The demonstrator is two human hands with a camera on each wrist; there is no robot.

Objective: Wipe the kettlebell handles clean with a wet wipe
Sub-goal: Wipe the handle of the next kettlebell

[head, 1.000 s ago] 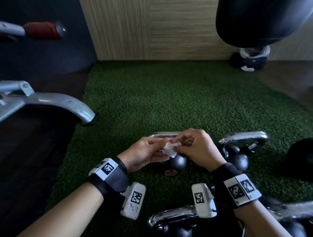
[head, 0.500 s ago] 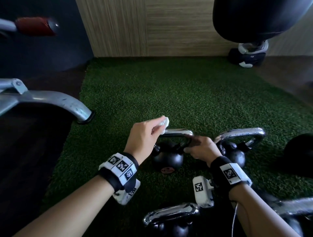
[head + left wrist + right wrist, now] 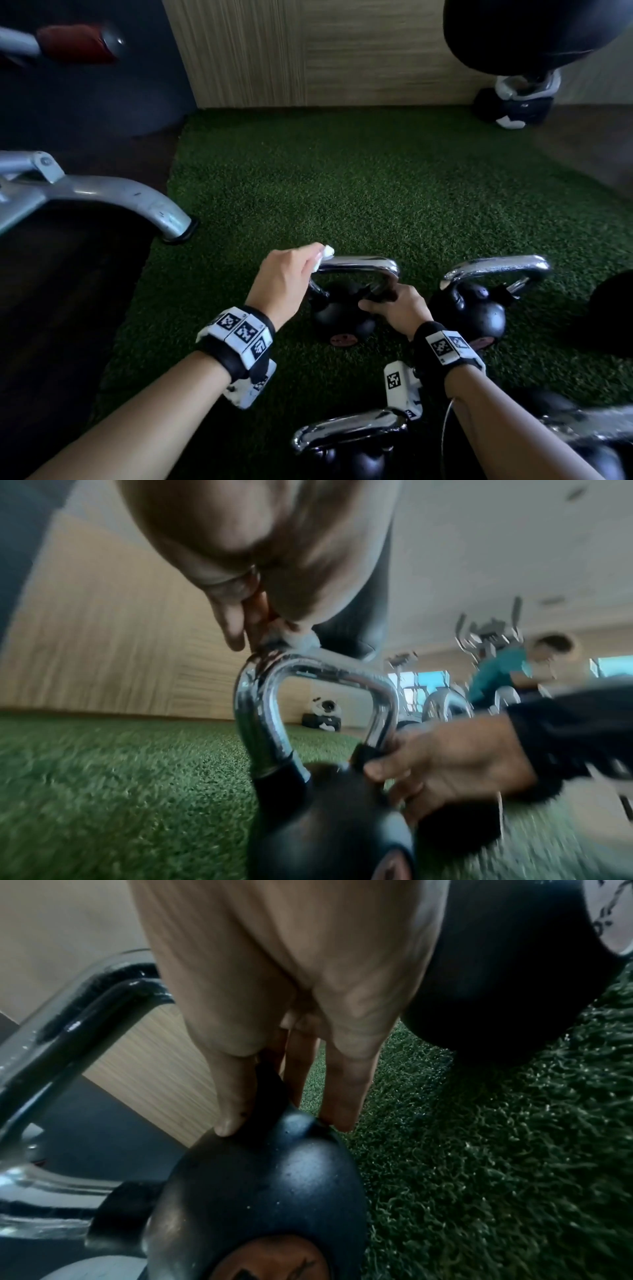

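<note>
A black kettlebell with a chrome handle stands on the green turf in the middle of the head view. My left hand pinches a crumpled white wet wipe and presses it on the handle's left corner. The left wrist view shows the wipe on top of the handle's bend. My right hand grips the black neck at the foot of the handle's right leg. In the right wrist view, thumb and fingers straddle that neck above the kettlebell's body.
A second kettlebell stands just right of my right hand, and two more lie close under my forearms. A grey machine leg ends at the turf's left edge. A black bag hangs at the back right.
A second ago both hands held the wipe together above the kettlebell. The left hand carried it to the handle's left corner and the right hand dropped to the handle's right foot.
</note>
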